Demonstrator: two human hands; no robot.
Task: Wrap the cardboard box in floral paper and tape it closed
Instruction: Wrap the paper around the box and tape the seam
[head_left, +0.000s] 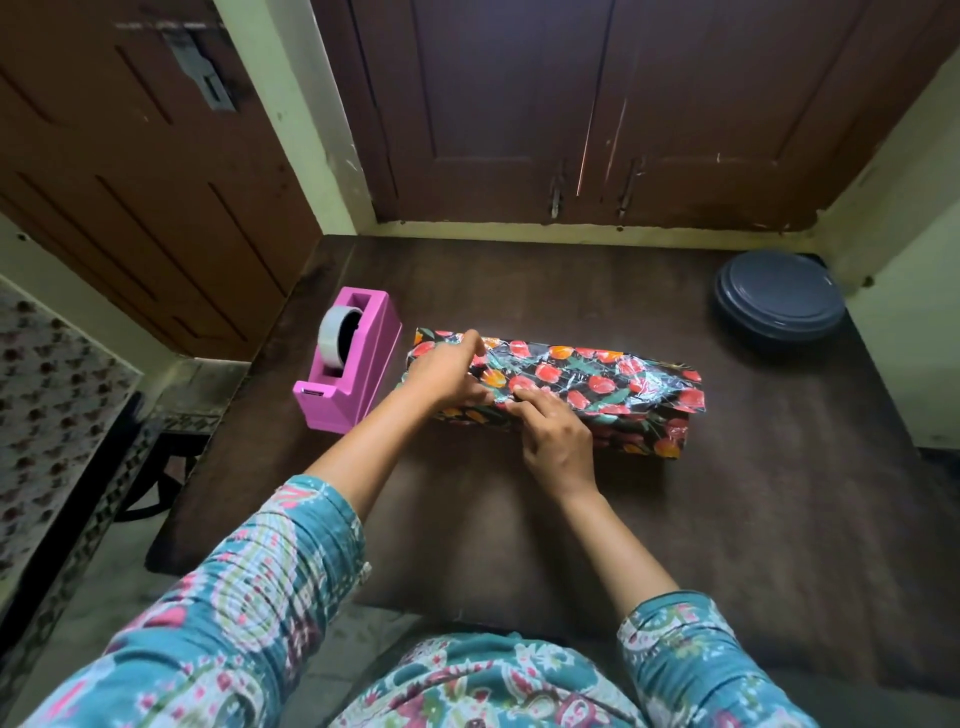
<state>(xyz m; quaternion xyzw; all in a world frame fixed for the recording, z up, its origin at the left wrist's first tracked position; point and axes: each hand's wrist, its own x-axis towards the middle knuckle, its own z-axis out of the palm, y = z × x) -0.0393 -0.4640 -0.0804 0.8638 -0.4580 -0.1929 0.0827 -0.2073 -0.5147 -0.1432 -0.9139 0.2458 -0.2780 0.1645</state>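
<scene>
My left hand (449, 371) and right hand (556, 441), fingers straight, pin the seam of the long floral-paper-wrapped box (597, 384) flat for taping.

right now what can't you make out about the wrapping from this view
Head view only:
Paper seam: covered by the left hand and right hand.
Cardboard box: hidden entirely by the floral paper.
Loose tape end on the pink dispenser: too small.

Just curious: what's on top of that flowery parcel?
The left hand and right hand rest on the floral paper. The box inside is fully covered, so it cannot be seen.
</scene>
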